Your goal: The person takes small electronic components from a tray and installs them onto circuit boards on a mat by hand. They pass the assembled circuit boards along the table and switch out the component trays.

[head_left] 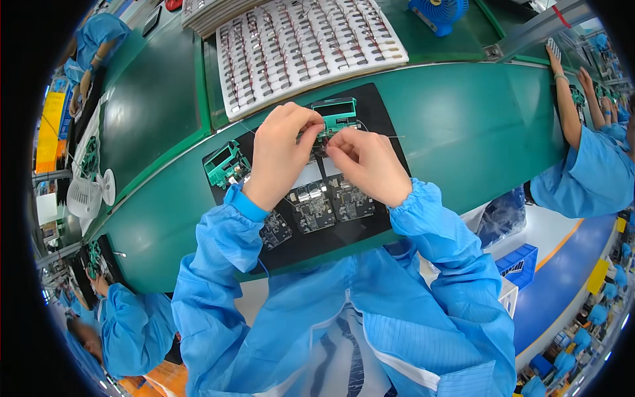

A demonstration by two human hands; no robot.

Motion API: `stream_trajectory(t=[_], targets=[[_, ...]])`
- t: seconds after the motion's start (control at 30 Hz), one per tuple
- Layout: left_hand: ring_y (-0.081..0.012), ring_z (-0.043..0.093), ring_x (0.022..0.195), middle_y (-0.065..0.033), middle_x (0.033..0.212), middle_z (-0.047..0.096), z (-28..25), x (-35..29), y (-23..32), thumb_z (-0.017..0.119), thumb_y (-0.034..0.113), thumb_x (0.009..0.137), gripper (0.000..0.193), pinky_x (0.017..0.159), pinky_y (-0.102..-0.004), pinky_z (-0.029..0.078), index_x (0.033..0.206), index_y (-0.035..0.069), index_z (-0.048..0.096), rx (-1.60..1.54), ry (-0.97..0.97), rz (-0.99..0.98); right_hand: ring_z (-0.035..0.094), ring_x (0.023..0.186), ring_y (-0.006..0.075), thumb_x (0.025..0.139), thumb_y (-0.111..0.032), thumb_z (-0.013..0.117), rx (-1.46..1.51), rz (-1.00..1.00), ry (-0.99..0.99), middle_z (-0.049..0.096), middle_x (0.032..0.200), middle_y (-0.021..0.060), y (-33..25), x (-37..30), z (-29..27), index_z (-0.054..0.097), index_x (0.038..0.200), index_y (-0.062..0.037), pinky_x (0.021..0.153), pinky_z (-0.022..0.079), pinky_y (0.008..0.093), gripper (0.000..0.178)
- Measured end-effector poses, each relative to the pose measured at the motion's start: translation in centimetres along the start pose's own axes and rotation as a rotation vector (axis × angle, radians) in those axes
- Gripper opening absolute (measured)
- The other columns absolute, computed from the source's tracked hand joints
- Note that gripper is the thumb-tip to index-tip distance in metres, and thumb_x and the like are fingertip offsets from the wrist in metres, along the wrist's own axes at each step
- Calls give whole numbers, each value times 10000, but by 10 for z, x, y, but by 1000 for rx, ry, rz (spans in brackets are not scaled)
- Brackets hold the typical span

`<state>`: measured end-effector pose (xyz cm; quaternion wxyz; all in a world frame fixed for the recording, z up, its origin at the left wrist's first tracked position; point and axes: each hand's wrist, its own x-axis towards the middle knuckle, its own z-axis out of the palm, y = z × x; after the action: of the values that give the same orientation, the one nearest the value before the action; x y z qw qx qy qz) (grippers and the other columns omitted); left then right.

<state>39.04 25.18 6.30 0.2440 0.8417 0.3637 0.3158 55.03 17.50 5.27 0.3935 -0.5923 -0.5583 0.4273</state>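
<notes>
Left hand: we see it pinching the green circuit board, fingers curled together over its left end.
Right hand: fingertips pressed on the same board from the 3 o'clock side.
Board's place: held just above the black mat on the green bench.
At 12 o'clock: a white tray of parts.
At 6 o'clock: dark circuit boards on the mat.
At 9 o'clock: a green holder.
</notes>
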Motion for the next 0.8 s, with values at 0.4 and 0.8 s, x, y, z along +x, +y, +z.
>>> stream_trajectory(t=[0.4, 0.8], targets=[[-250, 593, 867, -65, 936, 599, 7, -15, -1, 714, 48, 762, 208, 743, -361, 480, 969, 62, 695, 106, -2, 174, 559, 569, 66, 920, -130, 627, 117, 125, -28, 613, 697, 22, 14, -9, -6, 645, 938, 19, 514, 452, 229, 151], [-285, 561, 1094, -134, 1333, 502, -24, -46, 8, 679, -18, 771, 443, 898, -389, 454, 1198, 100, 650, 201, 57, 67, 579, 644, 54, 942, -155, 618, 470, 364, -259, 653, 805, 16, 4, -25, -24, 674, 1048, 26, 561, 452, 188, 217]])
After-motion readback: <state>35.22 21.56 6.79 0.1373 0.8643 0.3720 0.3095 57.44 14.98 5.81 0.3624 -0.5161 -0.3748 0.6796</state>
